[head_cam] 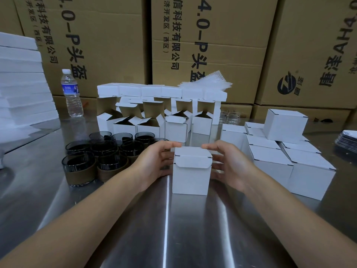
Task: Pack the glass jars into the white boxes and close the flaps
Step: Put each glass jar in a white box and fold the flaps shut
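Close in on the steel table, I have the white box standing upright, its long axis vertical and its lid end up, with the tuck flap folded over toward me but lying outside the front wall, not yet pushed in. My left hand and right hand cup its two sides, fingers curled round to the top back edge, I judge to steady it for tucking. Farther off, the glass jars wait at the left, closed boxes sit stacked at the right, and open boxes stand behind.
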A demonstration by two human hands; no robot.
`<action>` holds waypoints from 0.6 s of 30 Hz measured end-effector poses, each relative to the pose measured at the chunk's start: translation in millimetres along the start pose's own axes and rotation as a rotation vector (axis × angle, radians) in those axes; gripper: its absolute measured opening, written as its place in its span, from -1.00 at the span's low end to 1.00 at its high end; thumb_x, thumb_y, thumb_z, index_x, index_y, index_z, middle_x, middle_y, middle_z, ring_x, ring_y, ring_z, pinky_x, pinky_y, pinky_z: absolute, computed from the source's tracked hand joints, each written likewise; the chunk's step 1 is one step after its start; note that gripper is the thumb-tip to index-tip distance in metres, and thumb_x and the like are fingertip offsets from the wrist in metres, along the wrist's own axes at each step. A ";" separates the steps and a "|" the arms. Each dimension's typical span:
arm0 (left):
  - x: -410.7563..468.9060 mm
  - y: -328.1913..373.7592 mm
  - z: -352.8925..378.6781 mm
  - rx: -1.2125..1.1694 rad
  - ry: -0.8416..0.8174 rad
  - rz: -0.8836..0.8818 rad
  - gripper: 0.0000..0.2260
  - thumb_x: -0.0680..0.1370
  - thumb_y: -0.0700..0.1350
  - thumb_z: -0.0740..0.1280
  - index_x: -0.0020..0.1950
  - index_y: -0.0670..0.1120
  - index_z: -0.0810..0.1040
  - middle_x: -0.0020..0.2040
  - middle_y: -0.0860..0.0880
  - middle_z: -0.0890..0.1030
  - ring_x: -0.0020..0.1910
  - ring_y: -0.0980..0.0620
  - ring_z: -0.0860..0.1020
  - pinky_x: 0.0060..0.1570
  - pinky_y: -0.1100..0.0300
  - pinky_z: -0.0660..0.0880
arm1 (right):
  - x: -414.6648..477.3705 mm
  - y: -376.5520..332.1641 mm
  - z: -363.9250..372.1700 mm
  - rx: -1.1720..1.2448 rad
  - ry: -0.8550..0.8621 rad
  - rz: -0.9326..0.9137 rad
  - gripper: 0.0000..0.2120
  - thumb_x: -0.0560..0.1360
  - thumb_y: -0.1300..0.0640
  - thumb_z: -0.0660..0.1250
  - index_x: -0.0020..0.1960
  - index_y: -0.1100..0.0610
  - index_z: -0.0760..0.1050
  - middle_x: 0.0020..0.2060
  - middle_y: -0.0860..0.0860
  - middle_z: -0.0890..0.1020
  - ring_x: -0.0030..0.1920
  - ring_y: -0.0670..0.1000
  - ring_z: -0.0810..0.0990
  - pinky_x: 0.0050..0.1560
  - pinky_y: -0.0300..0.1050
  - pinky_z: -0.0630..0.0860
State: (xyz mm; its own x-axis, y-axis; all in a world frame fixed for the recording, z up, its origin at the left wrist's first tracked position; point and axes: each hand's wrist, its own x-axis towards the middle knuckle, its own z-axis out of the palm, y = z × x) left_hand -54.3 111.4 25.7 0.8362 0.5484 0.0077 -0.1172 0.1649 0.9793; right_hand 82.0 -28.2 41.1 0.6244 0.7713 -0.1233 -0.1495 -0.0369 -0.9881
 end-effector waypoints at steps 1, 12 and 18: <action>0.1 0.0 -0.3 0.008 -0.004 -0.004 -0.81 0.53 -0.06 0.22 -0.02 -0.02 0.62 -0.10 -0.05 0.67 -0.16 0.05 0.62 -0.21 0.16 0.49 | -0.5 -0.2 -0.5 -0.045 -0.014 -0.005 -0.87 0.42 0.06 0.33 -0.17 0.02 0.66 -0.35 -0.06 0.63 -0.35 -0.02 0.53 -0.19 -0.09 0.42; 0.5 -0.4 -3.1 0.156 -0.035 0.064 -0.76 0.28 -0.08 0.42 -0.06 0.06 0.62 -0.09 0.01 0.67 -0.06 0.08 0.63 -0.14 0.19 0.52 | -5.8 -7.4 -8.1 -0.445 -0.039 -0.240 -0.87 0.39 0.02 0.45 -0.06 -0.11 0.64 -0.02 -0.21 0.64 0.06 -0.23 0.52 0.00 -0.27 0.39; -7.0 8.2 1.0 0.485 0.021 0.358 -0.67 0.50 -0.26 0.39 -0.22 0.20 0.70 0.17 0.16 0.57 0.16 0.19 0.53 0.15 0.26 0.46 | -9.6 -10.6 -7.7 -0.649 -0.108 -0.496 -0.73 0.49 0.14 0.37 -0.22 -0.21 0.66 -0.04 -0.35 0.59 0.05 -0.28 0.52 0.13 -0.24 0.40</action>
State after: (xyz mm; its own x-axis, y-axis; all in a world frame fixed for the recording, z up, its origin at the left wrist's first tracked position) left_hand -60.6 108.1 33.9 0.7784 0.5178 0.3549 -0.1273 -0.4234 0.8970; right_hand 83.5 -40.2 52.1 0.4191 0.8502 0.3186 0.6179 -0.0100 -0.7862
